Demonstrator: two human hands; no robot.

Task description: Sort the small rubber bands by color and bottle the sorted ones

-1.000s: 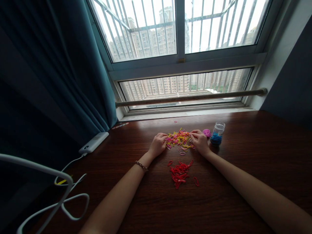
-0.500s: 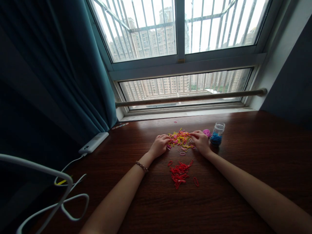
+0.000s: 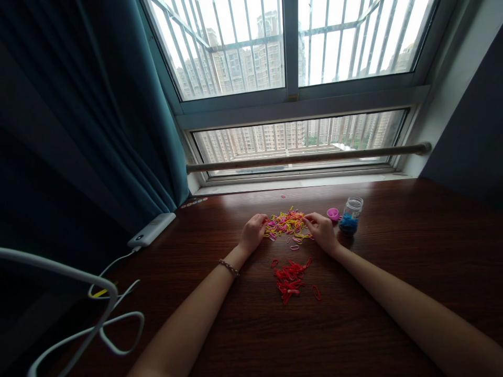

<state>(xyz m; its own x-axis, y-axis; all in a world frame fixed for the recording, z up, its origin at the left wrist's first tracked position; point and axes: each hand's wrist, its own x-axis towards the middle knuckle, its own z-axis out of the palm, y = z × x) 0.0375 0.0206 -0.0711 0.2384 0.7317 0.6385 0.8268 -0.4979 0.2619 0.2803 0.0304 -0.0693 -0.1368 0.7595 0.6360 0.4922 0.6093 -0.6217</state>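
A mixed heap of small pink and yellow rubber bands [image 3: 286, 224] lies on the dark wooden table [image 3: 393, 272]. My left hand [image 3: 251, 233] rests at the heap's left edge with its fingers curled and pinched together. At the right edge, my right hand [image 3: 322, 229] has its fingertips pinched into the bands. What either hand holds is too small to make out. Nearer to me lies a separate pile of red bands [image 3: 290, 278].
A small glass jar [image 3: 350, 214] with blue bands inside stands right of my right hand, its pink lid [image 3: 332, 213] beside it. A white power bank [image 3: 151, 229] with white cables [image 3: 106, 309] lies at the left by the teal curtain [image 3: 98, 115]. A window runs behind the table.
My left hand has drawn back a little to the left off the heap. My right hand has shifted slightly left, uncovering the pink lid.
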